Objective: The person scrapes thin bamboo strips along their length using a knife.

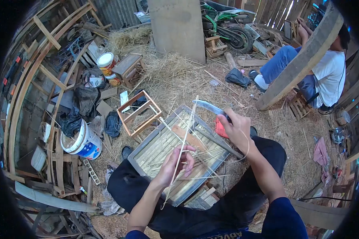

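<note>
My left hand (168,168), fingers curled, holds a long thin bamboo strip (188,128) that slants up across the palm. In my right hand (240,130) is a knife (209,106) with a curved blade, its tip close to the strip's upper end. A fine strand loops by my right wrist. Below both hands stands a low slatted table (152,136) with a raised rim, between my knees. Several thin strips and a flat brown piece of wood (189,138) lie on it. A red object (221,128) shows partly beneath my right hand.
A wooden frame (126,124) stands beyond the table's left corner. Further left are a white bucket (92,145) and paint cans (106,65). Another person (327,73) sits at right behind a slanting post (303,63). A motorbike (235,36) stands behind a board (177,30).
</note>
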